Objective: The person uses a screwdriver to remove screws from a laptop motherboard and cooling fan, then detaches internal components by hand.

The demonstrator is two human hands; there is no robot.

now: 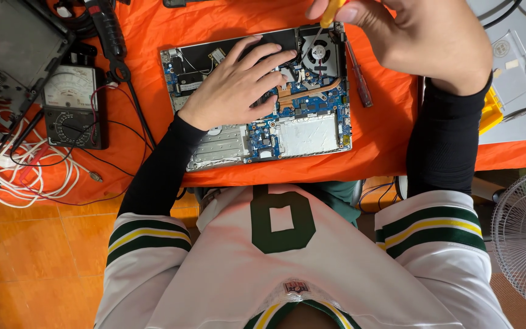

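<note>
Head view looks straight down on our two hands over an opened laptop [263,122] lying on an orange cloth [385,140]. Our left hand [235,82] lies flat with fingers spread on the exposed board, palm down, gripping nothing, its fingertips reaching toward the fan [319,53] at the laptop's upper right corner. Our right hand [415,36] hovers above that same corner, fingers curled and pinched round the yellow handle of a screwdriver [331,11]; its shaft points down at the laptop's edge beside the fan, though we cannot tell whether the tip touches. A second, red-handled screwdriver [358,76] lies on the cloth just beside the laptop's right edge. Left of the laptop, well apart, sits a black multimeter [73,106] with its leads trailing over the cloth, and a coil of white cable [25,176] lies below it. A silver closed laptop [518,79] rests at the far right, with tweezers [525,111] on it.
</note>
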